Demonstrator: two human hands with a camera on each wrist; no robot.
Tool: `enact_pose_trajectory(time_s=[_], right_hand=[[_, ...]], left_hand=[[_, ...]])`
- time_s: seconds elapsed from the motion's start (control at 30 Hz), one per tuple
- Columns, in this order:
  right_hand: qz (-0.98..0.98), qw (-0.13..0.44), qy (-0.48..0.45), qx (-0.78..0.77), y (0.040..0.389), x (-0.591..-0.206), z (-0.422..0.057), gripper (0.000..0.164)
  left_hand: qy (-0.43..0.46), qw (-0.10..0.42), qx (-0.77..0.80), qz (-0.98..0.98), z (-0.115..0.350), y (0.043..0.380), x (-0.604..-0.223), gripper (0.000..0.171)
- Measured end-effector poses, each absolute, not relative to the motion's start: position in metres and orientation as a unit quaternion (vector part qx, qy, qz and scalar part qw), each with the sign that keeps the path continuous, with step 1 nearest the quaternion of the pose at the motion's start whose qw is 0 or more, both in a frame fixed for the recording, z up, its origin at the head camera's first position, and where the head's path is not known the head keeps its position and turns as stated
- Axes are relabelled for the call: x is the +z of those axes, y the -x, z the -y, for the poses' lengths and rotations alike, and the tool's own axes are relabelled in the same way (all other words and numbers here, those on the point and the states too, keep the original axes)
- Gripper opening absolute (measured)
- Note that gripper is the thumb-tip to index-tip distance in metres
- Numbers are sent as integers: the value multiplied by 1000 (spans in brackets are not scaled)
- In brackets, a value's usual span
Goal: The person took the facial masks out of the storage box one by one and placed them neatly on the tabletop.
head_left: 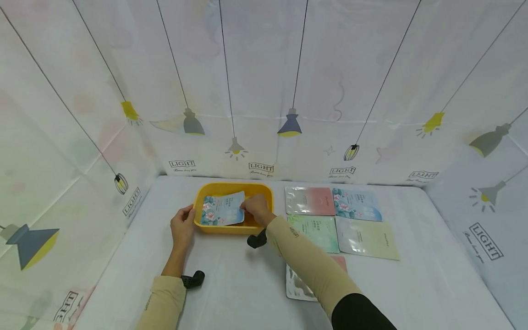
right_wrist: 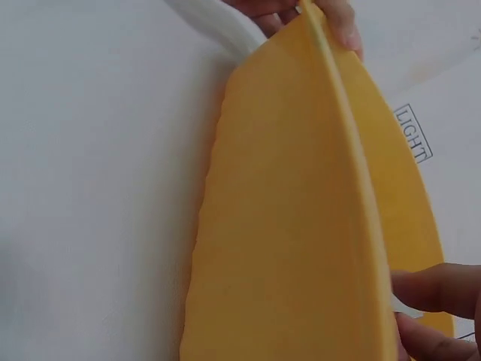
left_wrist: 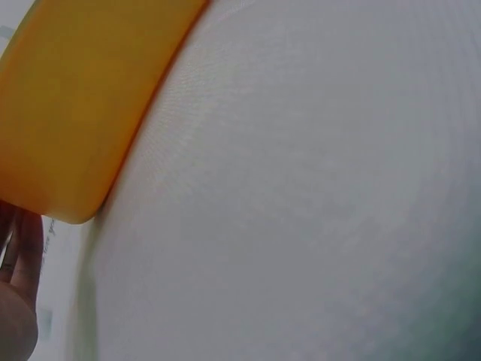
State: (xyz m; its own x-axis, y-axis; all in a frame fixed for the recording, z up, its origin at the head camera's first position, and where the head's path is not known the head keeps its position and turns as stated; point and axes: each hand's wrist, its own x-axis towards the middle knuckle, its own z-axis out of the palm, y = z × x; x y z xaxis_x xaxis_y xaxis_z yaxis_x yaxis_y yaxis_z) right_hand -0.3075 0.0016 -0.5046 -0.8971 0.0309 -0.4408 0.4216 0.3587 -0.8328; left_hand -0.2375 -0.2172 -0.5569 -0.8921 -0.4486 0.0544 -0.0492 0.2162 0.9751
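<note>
A yellow plastic tray (head_left: 231, 230) stands on the white table. Inside it lies a blue floral sheet mask packet (head_left: 222, 210), tilted a little. My right hand (head_left: 256, 207) reaches over the tray's right side and pinches the packet's right edge between thumb and fingers. At the tray's left end, my left hand (head_left: 183, 225) holds the rim, thumb at the top edge and fingers against the outer wall. In the right wrist view the tray wall (right_wrist: 285, 188) hides most of the packet; only a sliver shows by the fingers.
Right of the tray lie a pink-silver packet (head_left: 310, 201), a blue floral packet (head_left: 357, 205), a green packet (head_left: 313, 233) and a pale yellow packet (head_left: 367, 238). Nearer, another pink-silver packet (head_left: 298, 286) is partly under the right forearm. A lamp-printed curtain (head_left: 255, 82) surrounds the table.
</note>
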Motion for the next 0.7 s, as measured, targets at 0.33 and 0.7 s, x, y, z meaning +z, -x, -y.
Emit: enact_pose_trajectory(time_s=[0.33, 0.7], right_hand=[[-798, 177, -102, -567, 305, -499, 3, 25], [-772, 189, -110, -596, 304, -498, 2, 26]], left_hand=[[-155, 171, -606, 761, 217, 237, -555, 35], [-156, 173, -613, 755, 217, 237, -557, 33]])
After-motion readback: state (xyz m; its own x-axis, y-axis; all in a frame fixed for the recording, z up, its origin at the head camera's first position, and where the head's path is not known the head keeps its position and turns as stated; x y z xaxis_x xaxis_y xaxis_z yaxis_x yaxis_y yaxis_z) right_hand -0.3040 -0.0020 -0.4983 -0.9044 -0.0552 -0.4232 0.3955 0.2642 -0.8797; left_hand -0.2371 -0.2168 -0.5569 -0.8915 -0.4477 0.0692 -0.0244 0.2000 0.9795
